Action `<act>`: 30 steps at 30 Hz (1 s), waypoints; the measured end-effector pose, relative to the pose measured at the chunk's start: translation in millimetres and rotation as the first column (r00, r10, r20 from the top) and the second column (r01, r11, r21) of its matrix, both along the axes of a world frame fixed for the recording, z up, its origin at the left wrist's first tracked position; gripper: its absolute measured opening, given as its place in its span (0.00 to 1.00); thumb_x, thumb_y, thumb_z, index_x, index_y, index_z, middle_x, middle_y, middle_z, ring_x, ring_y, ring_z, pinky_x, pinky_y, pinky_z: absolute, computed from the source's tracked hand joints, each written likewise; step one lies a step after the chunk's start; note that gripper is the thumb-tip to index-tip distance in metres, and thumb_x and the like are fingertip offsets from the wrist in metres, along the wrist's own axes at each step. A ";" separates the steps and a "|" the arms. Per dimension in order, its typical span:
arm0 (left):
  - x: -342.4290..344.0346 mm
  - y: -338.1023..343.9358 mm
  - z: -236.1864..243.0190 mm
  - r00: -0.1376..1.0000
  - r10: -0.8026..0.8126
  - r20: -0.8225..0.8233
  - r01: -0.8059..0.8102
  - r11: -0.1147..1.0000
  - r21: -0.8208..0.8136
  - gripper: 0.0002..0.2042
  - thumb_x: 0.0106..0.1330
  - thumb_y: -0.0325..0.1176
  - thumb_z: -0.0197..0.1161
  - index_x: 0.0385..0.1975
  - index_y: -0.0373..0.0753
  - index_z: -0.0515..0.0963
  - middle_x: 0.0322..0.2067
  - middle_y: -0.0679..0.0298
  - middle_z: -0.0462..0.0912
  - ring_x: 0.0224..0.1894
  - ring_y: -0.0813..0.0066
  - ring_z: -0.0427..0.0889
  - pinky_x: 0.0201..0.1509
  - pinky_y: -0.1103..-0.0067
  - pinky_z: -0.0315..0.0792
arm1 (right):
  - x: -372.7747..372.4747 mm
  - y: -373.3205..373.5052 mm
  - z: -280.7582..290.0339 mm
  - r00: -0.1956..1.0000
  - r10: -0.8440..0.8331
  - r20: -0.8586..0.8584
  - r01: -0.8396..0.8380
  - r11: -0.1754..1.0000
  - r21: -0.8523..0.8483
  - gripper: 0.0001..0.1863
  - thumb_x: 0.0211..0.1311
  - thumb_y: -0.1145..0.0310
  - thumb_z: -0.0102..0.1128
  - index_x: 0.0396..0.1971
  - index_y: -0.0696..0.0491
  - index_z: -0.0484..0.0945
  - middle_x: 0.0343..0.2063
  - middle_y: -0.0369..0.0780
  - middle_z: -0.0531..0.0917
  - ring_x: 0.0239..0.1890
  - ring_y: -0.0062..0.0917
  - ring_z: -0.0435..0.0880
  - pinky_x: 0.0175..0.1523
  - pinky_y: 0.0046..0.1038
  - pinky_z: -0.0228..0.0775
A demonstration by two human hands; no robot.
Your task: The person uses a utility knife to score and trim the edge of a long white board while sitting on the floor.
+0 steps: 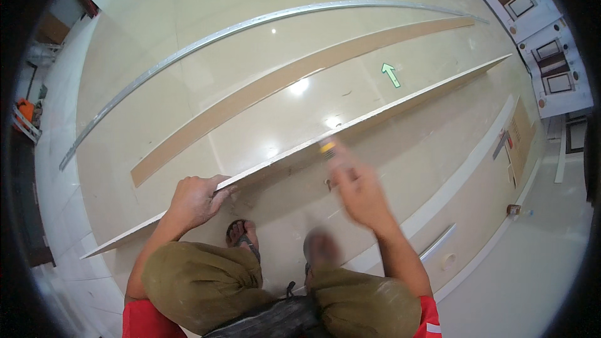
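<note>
A long, narrow board (419, 101) with a pale edge and a tan face stands tilted on its long side, running from lower left to upper right in front of me. My left hand (197, 201) is closed around its upper edge, left of my feet. Beside the middle of the board, my right hand (357, 184) is closed on a small yellow-and-black handled tool (327, 148). Its tip lies close to the board's edge; motion blur hides what kind of tool it is and whether it touches.
Beyond the board lie a flat brown strip (275, 91) and a long metal channel (244, 24) on the glossy floor. A large pale sheet (466, 213) is at right, with a small bottle (514, 209) near its edge. Decorated panels (554, 62) stand at far right.
</note>
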State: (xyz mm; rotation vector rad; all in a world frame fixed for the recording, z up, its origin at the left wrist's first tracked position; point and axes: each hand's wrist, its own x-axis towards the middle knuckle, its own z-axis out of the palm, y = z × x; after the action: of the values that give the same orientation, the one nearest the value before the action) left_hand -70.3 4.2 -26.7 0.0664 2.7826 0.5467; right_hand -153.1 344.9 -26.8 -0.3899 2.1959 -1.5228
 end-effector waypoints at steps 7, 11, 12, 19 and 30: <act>-1.7 2.3 -2.7 1.000 -0.007 -0.012 0.007 1.000 -0.030 0.14 0.73 0.46 0.67 0.50 0.48 0.90 0.25 0.51 0.87 0.28 0.44 0.85 0.36 0.57 0.79 | 4.0 10.3 -17.4 0.941 -0.305 -0.149 0.314 0.948 0.042 0.26 0.84 0.65 0.52 0.75 0.58 0.70 0.27 0.41 0.79 0.31 0.21 0.76 0.42 0.27 0.74; -2.7 2.6 2.7 0.998 0.032 0.055 -0.030 0.999 -0.036 0.13 0.72 0.42 0.68 0.48 0.44 0.89 0.28 0.49 0.87 0.30 0.43 0.86 0.39 0.57 0.80 | -0.7 4.2 1.7 0.999 -0.051 0.015 0.052 0.999 -0.014 0.26 0.83 0.64 0.53 0.74 0.58 0.71 0.26 0.39 0.78 0.30 0.20 0.75 0.41 0.27 0.74; -2.9 1.9 4.4 0.998 0.023 0.052 -0.021 0.999 -0.038 0.13 0.72 0.43 0.68 0.48 0.44 0.89 0.28 0.49 0.87 0.30 0.43 0.86 0.39 0.57 0.80 | -14.6 18.0 1.9 0.974 -0.219 0.056 0.216 0.975 0.052 0.26 0.83 0.63 0.53 0.74 0.59 0.71 0.27 0.39 0.78 0.30 0.20 0.74 0.41 0.27 0.73; -4.7 5.4 2.1 1.000 0.019 0.020 -0.018 0.999 -0.043 0.12 0.71 0.42 0.69 0.46 0.44 0.89 0.28 0.49 0.87 0.30 0.44 0.86 0.39 0.57 0.80 | 6.7 6.2 -22.1 0.945 -0.273 -0.181 0.273 0.962 -0.024 0.26 0.84 0.64 0.52 0.75 0.58 0.71 0.25 0.31 0.73 0.27 0.13 0.68 0.33 0.24 0.66; -1.1 2.1 1.6 1.000 0.004 -0.017 -0.004 1.000 -0.009 0.13 0.73 0.45 0.67 0.46 0.45 0.90 0.24 0.51 0.85 0.27 0.44 0.84 0.35 0.58 0.78 | -8.7 19.4 -19.1 0.911 -0.412 -0.023 0.410 0.910 -0.056 0.28 0.84 0.63 0.51 0.77 0.55 0.69 0.24 0.28 0.73 0.25 0.11 0.69 0.30 0.20 0.66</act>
State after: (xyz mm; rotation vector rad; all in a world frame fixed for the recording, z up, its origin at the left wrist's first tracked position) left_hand -71.5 6.3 -25.1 0.0639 2.8024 0.5377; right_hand -161.8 364.3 -46.0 0.0423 2.3770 -1.7961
